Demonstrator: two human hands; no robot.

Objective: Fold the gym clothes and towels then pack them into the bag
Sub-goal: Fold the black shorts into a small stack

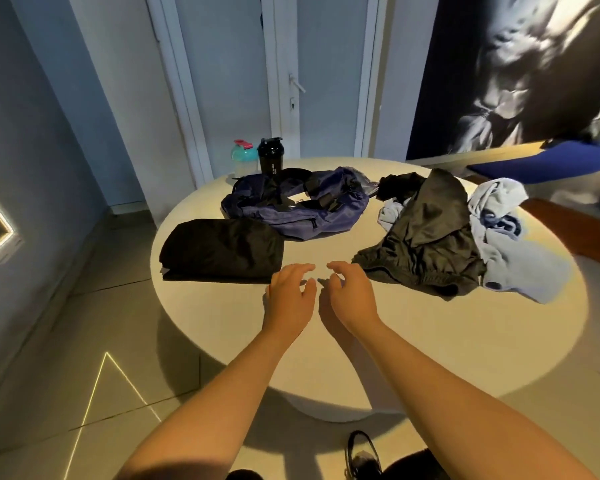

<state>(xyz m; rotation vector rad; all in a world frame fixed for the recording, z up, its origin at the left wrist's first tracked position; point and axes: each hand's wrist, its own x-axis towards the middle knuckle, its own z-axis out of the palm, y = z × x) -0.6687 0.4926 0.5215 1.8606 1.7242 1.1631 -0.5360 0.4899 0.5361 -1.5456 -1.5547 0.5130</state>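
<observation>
Left hand (288,294) and right hand (352,292) are held side by side over the bench (413,348), fingers (298,269) loosely curled and apart, nothing gripped. A folded black garment (222,249) is laid at left, with the navy bag (291,207) just behind it. Unfolded black shorts (426,244) and pale blue cloth (510,258) are heaped at right.

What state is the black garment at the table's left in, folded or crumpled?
Folded. The black garment lies as a flat, neat rectangle with straight edges, unlike the crumpled clothes at the right.
</observation>
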